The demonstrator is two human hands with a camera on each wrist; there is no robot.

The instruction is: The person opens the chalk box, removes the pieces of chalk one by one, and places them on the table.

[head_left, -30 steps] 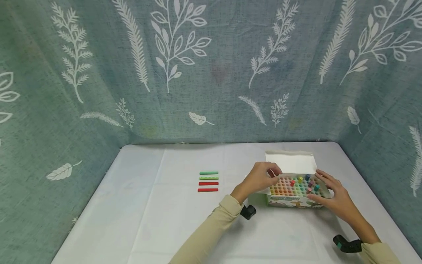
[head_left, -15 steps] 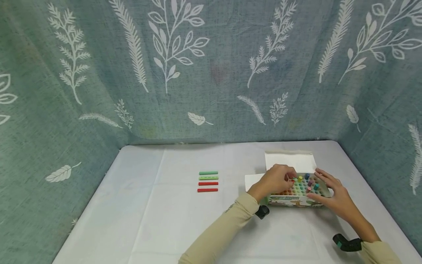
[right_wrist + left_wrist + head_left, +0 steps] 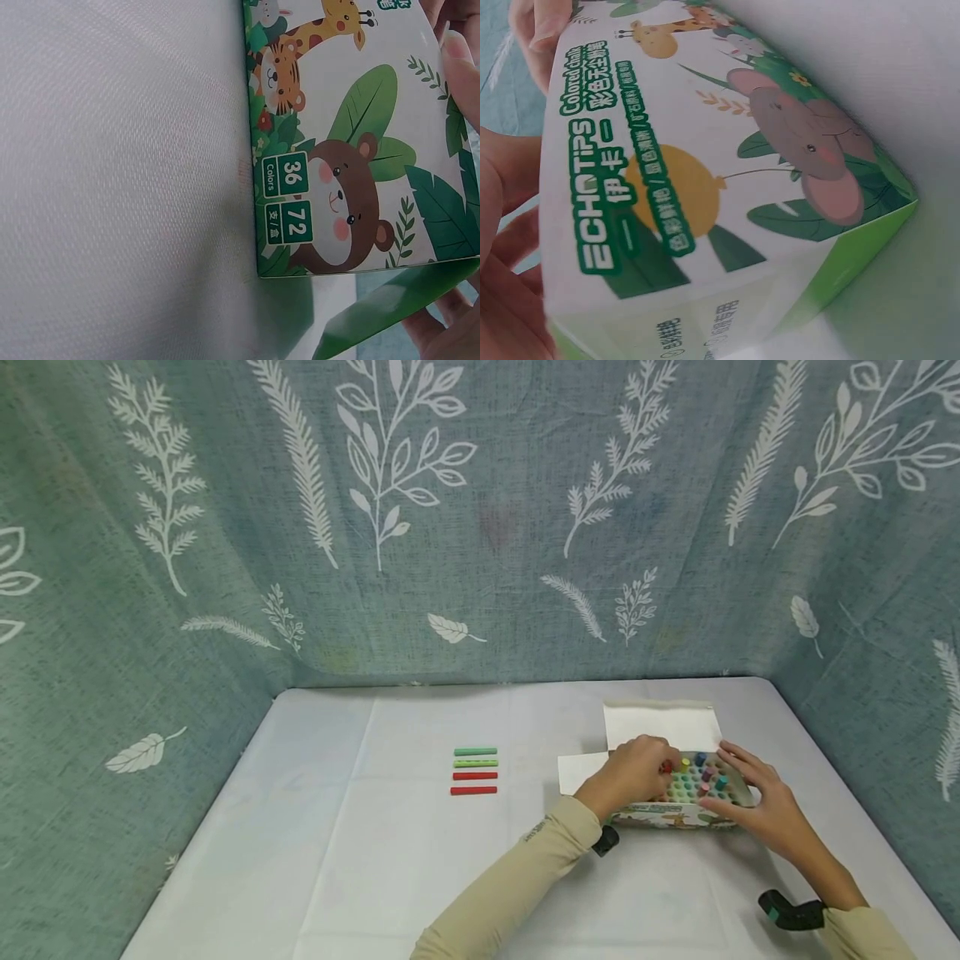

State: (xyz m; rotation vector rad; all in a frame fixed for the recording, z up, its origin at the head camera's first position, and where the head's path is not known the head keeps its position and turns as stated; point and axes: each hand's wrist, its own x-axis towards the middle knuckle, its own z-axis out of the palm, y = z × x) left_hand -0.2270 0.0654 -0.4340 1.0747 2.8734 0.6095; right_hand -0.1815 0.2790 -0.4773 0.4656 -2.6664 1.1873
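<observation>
Head view: left hand (image 3: 636, 768) pinches red chalk (image 3: 667, 767) at the box (image 3: 660, 817); right hand (image 3: 767, 802), spread, touches the box's right end.

Head view: the left hand (image 3: 636, 768) hides part of the chalk box (image 3: 667, 817) — sleeves (image 3: 510, 881) cut off below.

Front of the chalk box (image 3: 795, 247) says ECHOTiPS (image 3: 592, 199) along its top edge on the left, then Colored chalk (image 3: 571, 79), with 彩色无尘粉笔 (image 3: 604, 75) under that. Near the box's bottom right corner there's 2 green badges: 36 Colors (image 3: 285, 174) and 72 支/盒 (image 3: 290, 222). Sleeve print (image 3: 534, 832) left of the box is too tiny to read, tbh.
</observation>
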